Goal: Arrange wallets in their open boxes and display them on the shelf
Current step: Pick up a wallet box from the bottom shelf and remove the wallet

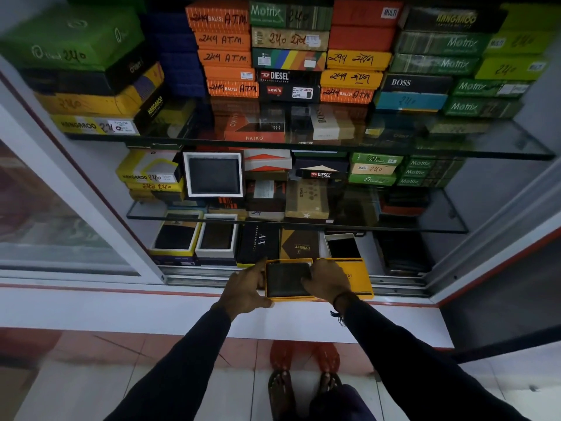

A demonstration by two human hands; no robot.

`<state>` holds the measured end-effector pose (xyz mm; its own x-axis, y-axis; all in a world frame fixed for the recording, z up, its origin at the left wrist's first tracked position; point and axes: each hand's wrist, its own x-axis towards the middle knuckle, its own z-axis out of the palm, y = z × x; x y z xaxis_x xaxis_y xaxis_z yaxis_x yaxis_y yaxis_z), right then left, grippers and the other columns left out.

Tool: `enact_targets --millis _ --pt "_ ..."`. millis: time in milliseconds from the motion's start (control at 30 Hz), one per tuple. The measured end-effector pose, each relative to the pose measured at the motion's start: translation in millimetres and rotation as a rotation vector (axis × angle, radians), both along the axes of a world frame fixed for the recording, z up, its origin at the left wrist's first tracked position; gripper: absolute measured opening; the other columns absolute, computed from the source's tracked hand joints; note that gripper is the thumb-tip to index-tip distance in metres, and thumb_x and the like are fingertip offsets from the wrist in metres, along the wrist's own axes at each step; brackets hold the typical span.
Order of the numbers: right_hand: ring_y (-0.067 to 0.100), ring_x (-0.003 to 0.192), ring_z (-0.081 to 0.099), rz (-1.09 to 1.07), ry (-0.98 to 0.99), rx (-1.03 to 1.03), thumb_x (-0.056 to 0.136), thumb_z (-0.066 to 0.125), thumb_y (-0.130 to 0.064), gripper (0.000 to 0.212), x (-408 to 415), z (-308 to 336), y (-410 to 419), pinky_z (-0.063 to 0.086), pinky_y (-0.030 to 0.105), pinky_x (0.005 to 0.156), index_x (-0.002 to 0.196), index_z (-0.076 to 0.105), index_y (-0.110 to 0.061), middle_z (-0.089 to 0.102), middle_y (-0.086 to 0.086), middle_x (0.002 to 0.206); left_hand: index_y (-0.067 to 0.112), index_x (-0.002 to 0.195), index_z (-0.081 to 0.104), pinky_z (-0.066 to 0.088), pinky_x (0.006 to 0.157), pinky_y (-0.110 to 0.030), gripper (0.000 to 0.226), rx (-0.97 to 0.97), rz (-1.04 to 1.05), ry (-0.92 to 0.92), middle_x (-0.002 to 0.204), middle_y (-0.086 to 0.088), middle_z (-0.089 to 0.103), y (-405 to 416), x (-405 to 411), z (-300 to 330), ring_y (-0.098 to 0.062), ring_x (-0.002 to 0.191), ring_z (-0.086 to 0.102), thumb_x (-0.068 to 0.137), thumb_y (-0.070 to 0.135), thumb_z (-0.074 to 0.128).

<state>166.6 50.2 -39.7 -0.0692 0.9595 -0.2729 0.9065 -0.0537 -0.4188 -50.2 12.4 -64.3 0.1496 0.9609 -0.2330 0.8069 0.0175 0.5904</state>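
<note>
The dark wallet lies flat inside its open yellow box. The box rests at the front edge of the cabinet's bottom level, across the sliding-door track and against the white ledge. This position appears to be a staging point: the box is within easy reach while the wallet is seated, and it is not yet aligned with the display row behind it.

The yellow lid lies just to the right of the box, touching or partly under it. It is kept close, probably so it can go beneath the box as a base, as with the finished units.

Hand pose:
1. The left hand braces the left wall of the box. The thumb is at the near corner and the fingers extend along the side. It is closed lightly on the box, as a steadying hold.
2. The right hand comes from the right, palm down, with the fingertips on the right edge of the wallet. It presses rather than clamps. Whether any finger hooks under the wallet cannot be determined.
3. Both arms are extended forward and downward in dark sleeves.

Behind the box, 2 open boxes already show wallets at the left of the bottom level. Beside them stand a black carton and a brown carton. On the glass shelf above, a white-framed box stands upright to present its wallet face-on. This indicates the intended final presentation.
</note>
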Motion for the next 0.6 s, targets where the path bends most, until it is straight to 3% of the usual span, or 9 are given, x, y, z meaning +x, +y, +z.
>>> enact_targets --millis 100,233,367,533,600 --pt "0.026 0.097 0.068 -0.056 0.101 -0.125 0.081 0.069 -0.041 0.044 -7.0 -8.2 0.0 0.056 0.031 0.075 0.111 0.065 -0.008 0.071 0.011 0.103 0.024 0.156 0.024 0.057 0.094 -0.041 0.113 0.009 0.000 -0.007 0.121 -0.003 0.072 -1.2 0.8 -2.9 -0.022 0.108 0.069 0.067 0.038 0.091" --pt "0.021 0.096 0.068 -0.280 0.362 -0.097 0.066 0.084 -0.041 0.043 -13.1 -10.8 0.3 0.061 0.034 0.080 0.100 0.067 -0.020 0.072 0.003 0.104 0.022 0.152 0.032 0.059 0.092 -0.040 0.107 0.014 0.013 -0.058 0.125 -0.004 0.071 -0.8 0.1 -5.1 -0.023 0.108 0.069 0.065 0.037 0.093" --pt "0.015 0.089 0.063 -0.368 0.583 -0.062 0.058 0.092 -0.029 0.041 -23.1 0.2 4.5 0.054 0.019 0.053 0.080 0.057 -0.026 0.067 -0.003 0.104 0.021 0.153 0.032 0.059 0.095 -0.046 0.109 -0.026 0.015 -0.101 0.127 -0.004 0.070 1.6 -2.2 -5.7 -0.025 0.111 0.068 0.065 0.032 0.094" --pt "0.025 0.094 0.069 -0.475 0.801 -0.172 0.070 0.085 -0.011 0.029 -11.4 20.6 9.8 0.064 0.040 0.067 0.083 0.061 -0.020 0.068 0.008 0.109 0.019 0.147 0.045 0.060 0.095 -0.043 0.099 -0.123 0.079 -0.488 0.123 -0.003 0.061 4.2 -9.6 4.7 -0.031 0.119 0.062 0.062 0.008 0.095" --pt "0.031 0.100 0.069 -0.475 0.924 -0.279 0.074 0.082 -0.010 0.029 2.9 30.3 10.2 0.063 0.040 0.067 0.093 0.061 -0.018 0.066 0.012 0.115 0.023 0.144 0.050 0.061 0.092 -0.040 0.096 -0.142 0.095 -0.594 0.121 -0.013 0.061 5.2 -13.5 12.8 -0.031 0.115 0.065 0.061 0.003 0.094"
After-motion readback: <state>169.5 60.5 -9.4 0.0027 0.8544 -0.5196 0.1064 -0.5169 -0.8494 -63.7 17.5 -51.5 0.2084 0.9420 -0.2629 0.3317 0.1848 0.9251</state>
